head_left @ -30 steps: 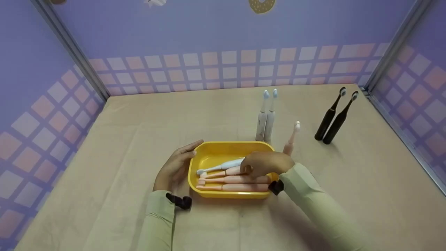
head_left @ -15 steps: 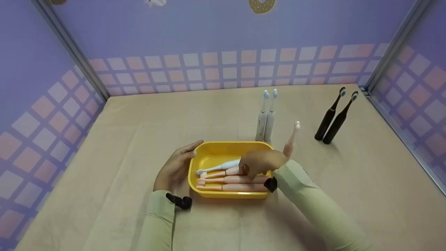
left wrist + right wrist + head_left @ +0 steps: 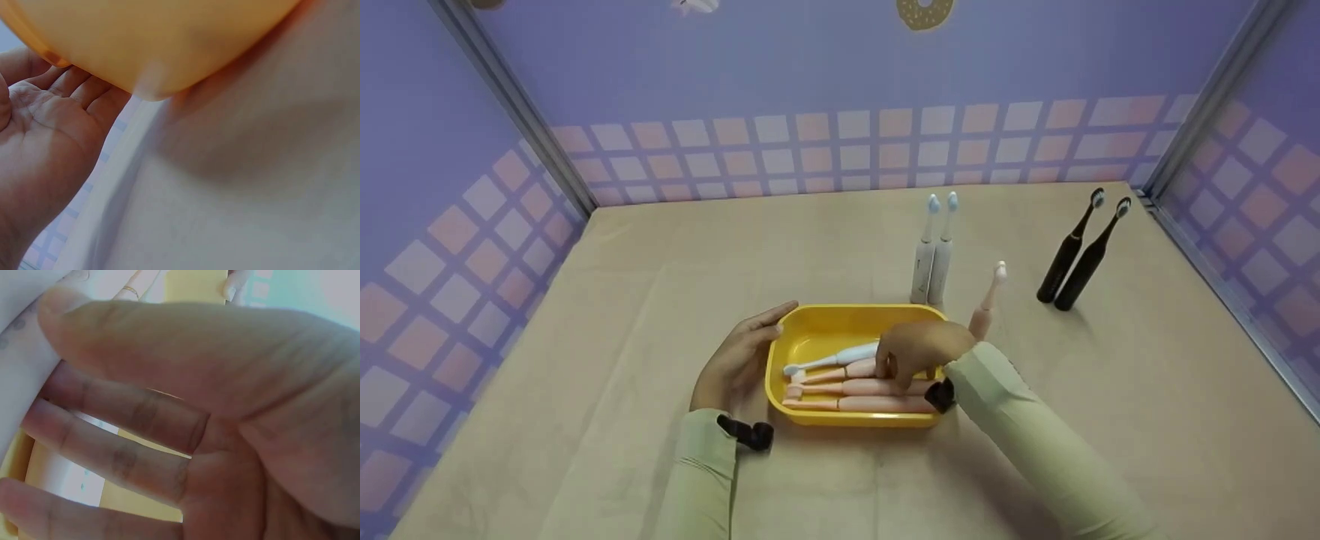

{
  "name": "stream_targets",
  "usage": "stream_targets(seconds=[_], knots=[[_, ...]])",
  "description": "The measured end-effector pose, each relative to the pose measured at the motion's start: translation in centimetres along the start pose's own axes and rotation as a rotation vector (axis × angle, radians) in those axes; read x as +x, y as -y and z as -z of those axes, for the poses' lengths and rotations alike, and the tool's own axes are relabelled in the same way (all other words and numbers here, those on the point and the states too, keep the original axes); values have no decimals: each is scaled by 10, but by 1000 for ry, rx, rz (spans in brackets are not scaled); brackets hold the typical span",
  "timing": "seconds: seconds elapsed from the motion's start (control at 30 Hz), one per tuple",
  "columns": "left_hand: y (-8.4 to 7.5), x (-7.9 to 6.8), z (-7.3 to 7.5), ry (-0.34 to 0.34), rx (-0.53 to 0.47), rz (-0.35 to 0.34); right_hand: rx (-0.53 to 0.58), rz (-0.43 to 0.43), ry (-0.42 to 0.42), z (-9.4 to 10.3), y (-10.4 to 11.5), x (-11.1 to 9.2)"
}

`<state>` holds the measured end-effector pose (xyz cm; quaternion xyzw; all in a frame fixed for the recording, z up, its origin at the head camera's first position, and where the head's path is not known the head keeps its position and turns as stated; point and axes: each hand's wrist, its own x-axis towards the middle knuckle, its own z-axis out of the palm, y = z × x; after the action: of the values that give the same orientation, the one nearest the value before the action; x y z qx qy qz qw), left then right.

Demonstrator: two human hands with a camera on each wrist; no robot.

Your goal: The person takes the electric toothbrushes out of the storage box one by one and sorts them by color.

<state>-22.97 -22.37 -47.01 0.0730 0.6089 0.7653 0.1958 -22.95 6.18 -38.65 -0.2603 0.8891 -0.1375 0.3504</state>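
A yellow plastic bin [image 3: 840, 322] holds one white electric toothbrush [image 3: 855, 352] and three pink electric toothbrushes [image 3: 877, 404], lying side by side with their heads to the left. My left hand [image 3: 735, 360] rests against the bin's left end, thumb at the rim; in the left wrist view its fingers [image 3: 84, 93] lie fairly straight along the outer wall. My right hand [image 3: 922, 349] reaches into the bin and hides several handle ends. Its thumb and fingers pinch a pale pinkish handle [image 3: 19, 377], seen close up in the right wrist view. Which pink toothbrush this is, I cannot tell.
Two white toothbrushes [image 3: 931, 266] stand upright behind the bin. A single pink toothbrush [image 3: 982, 315] stands just beyond my right wrist, partly hidden. Farther right, two black toothbrushes [image 3: 1072, 262] stand together. Patterned walls enclose the cloth-covered table [image 3: 697, 255].
My right hand has shifted slightly left inside the bin and its fingers have come lower over the pink handles. The left hand and the bin stay put.
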Motion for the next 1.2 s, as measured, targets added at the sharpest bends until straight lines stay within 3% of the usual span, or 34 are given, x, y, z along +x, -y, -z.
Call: stream_targets(seconds=[1.2], knots=[[0, -1, 2, 42, 0, -16, -90, -17, -24, -3, 7, 5]])
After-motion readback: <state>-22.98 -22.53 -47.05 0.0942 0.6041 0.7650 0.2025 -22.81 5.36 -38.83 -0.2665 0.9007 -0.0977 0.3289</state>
